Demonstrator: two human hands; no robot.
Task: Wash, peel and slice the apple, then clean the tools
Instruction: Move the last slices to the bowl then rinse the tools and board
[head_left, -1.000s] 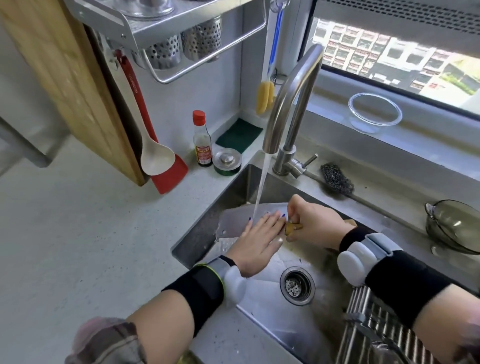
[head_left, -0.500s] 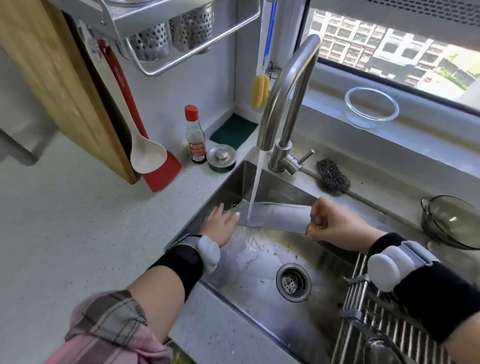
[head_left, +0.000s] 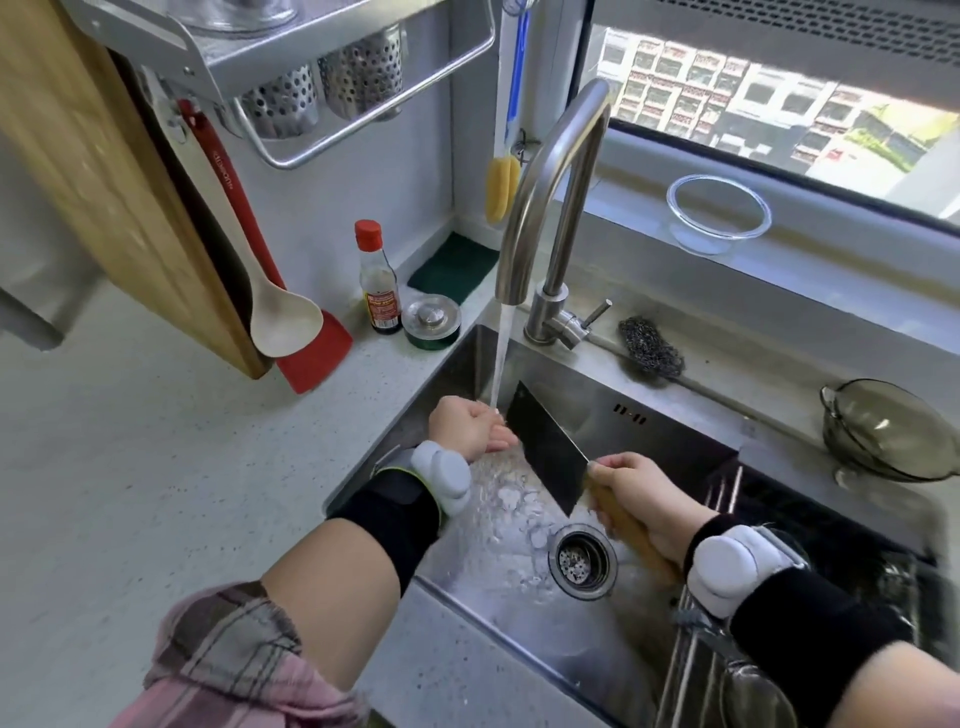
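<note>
My right hand (head_left: 644, 491) grips the wooden handle (head_left: 631, 530) of a cleaver (head_left: 545, 452) over the steel sink (head_left: 649, 415). The dark blade is tilted, its tip pointing up and left beside the water stream (head_left: 501, 353) that runs from the faucet (head_left: 550, 182). My left hand (head_left: 467, 428) is under the stream at the sink's back left, fingers loosely cupped, holding nothing, just left of the blade. No apple is in view.
The drain (head_left: 582, 558) lies below the blade, and a roll-up rack (head_left: 701, 649) spans the sink's right side. A steel scrubber (head_left: 649, 348), smoked glass bowl (head_left: 883, 431), clear bowl (head_left: 719, 213), sauce bottle (head_left: 379, 280), sink plug (head_left: 431, 319), sponge (head_left: 452, 267) and hanging board (head_left: 104, 156) surround the sink.
My left hand left the flat blade and moved left under the stream. My right hand drew the cleaver back and turned its blade from flat to tilted on edge.
</note>
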